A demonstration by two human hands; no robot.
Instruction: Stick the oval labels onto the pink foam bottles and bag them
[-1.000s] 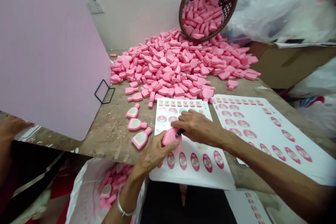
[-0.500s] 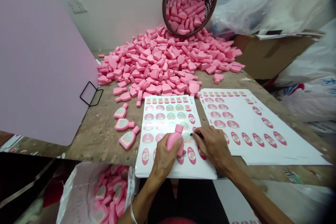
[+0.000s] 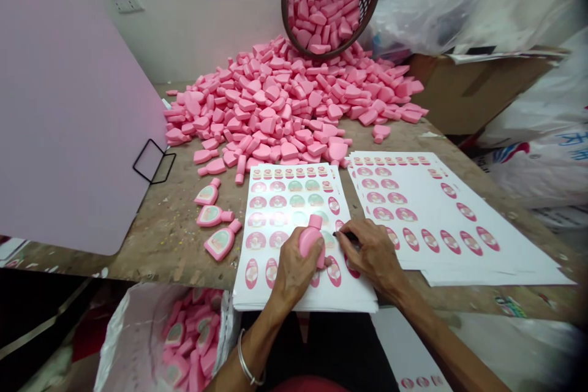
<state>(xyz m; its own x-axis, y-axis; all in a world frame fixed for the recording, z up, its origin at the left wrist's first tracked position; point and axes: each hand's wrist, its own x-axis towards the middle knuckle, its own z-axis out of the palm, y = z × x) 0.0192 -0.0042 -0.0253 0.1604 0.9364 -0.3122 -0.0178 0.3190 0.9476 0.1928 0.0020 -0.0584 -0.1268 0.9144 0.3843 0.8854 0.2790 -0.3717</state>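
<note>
Your left hand (image 3: 294, 272) has its grip pressed around a pink foam bottle cutout (image 3: 311, 239), held upright over the stack of sticker sheets (image 3: 294, 208); your right hand (image 3: 374, 254) sits just beside it, its grip pinching a small black tool (image 3: 345, 236) against the sheet; three labelled cutouts (image 3: 220, 242) lie left of the stack on the desk (image 3: 156, 245); farther on, a tilted basket (image 3: 285, 6) spills onto a pink heap (image 3: 275, 98); below the desk, a white sack (image 3: 124, 343) holds more cutouts.
</note>
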